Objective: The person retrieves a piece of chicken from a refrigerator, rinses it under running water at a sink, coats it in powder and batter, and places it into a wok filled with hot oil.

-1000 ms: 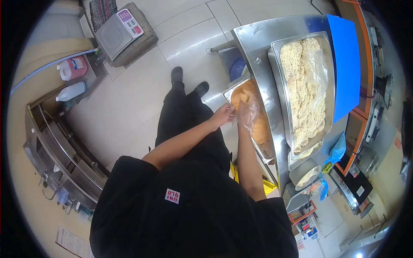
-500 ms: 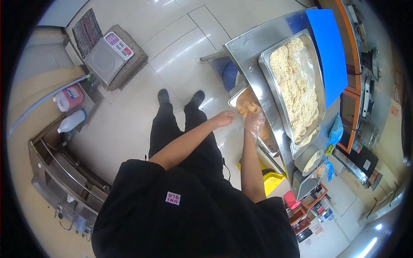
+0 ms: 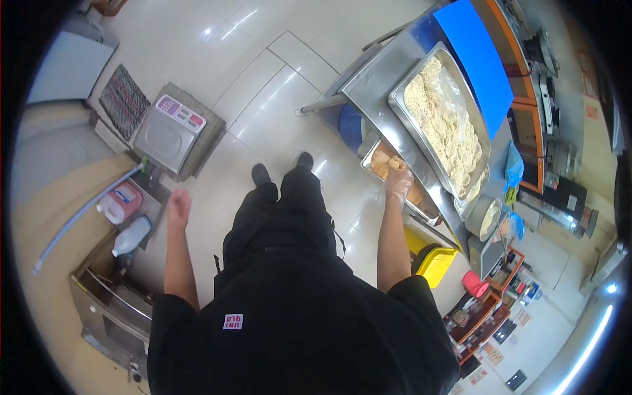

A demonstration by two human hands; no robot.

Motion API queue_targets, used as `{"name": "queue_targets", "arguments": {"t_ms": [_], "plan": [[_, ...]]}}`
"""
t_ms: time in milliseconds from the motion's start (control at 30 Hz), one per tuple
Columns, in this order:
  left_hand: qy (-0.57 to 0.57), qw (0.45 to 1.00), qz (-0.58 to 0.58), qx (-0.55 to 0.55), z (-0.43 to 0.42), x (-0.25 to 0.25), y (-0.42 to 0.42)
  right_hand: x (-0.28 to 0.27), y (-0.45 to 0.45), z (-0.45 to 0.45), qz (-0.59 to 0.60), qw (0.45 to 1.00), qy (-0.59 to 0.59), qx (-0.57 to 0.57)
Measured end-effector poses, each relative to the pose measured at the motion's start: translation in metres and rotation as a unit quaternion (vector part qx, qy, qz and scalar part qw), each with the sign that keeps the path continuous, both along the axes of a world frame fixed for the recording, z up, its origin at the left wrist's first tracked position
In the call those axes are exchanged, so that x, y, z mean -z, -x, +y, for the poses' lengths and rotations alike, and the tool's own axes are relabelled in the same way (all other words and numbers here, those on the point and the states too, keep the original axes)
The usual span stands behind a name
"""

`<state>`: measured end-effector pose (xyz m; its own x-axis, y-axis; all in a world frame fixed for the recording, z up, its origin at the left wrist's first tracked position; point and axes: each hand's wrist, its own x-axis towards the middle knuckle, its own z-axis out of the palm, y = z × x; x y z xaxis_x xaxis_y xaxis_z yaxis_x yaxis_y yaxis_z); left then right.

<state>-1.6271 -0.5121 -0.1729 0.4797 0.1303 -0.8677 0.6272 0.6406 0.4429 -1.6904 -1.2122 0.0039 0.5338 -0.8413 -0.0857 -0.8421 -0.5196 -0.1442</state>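
Right of centre, the right hand (image 3: 399,184), in a clear plastic glove, has its fingers closed around a pale lump of food (image 3: 395,163) above the small tray (image 3: 365,164), which sits just beside the edge of the metal worktop (image 3: 368,85). Over at left of centre, out goes the left hand (image 3: 178,209), a blur near the pink jug (image 3: 121,203), and whether it's clenched or released, I can't tell! Upper right, the big tray (image 3: 403,117) on the worktop carries a heap of pale crumbs (image 3: 447,125).
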Motion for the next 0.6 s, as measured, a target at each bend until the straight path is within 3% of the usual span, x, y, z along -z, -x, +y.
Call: {"name": "queue_targets", "arguments": {"t_ms": [67, 167, 267, 300, 333, 400, 467, 500, 600], "plan": [[-0.016, 0.995, -0.037, -0.093, 0.031, -0.016, -0.023, 0.009, 0.007, -0.007, -0.002, 0.999, 0.009, 0.039], [0.029, 0.996, -0.072, -0.033, 0.004, -0.028, -0.078, -0.011, -0.005, 0.007, -0.048, 0.993, 0.001, 0.106], [0.078, 0.994, -0.062, 0.055, -0.071, -0.005, -0.148, 0.027, 0.021, -0.017, -0.097, 0.978, -0.019, 0.182], [0.087, 0.993, -0.036, 0.064, -0.108, -0.010, -0.173, 0.039, 0.032, -0.020, -0.215, 0.949, -0.095, 0.211], [0.094, 0.993, -0.009, 0.076, -0.152, -0.021, -0.198, 0.052, 0.043, -0.019, -0.331, 0.898, -0.168, 0.236], [0.051, 0.971, -0.046, 0.227, -0.230, -0.060, -0.245, 0.063, 0.053, -0.008, -0.510, 0.764, -0.278, 0.282], [-0.035, 0.890, -0.121, 0.439, -0.279, -0.095, -0.287, 0.054, 0.067, -0.002, -0.619, 0.626, -0.356, 0.312], [-0.072, 0.829, -0.158, 0.532, -0.299, -0.103, -0.303, 0.060, 0.083, 0.004, -0.699, 0.479, -0.412, 0.334], [-0.089, 0.764, -0.165, 0.618, -0.322, -0.109, -0.358, 0.059, 0.109, 0.029, -0.761, 0.384, -0.405, 0.330]]}}
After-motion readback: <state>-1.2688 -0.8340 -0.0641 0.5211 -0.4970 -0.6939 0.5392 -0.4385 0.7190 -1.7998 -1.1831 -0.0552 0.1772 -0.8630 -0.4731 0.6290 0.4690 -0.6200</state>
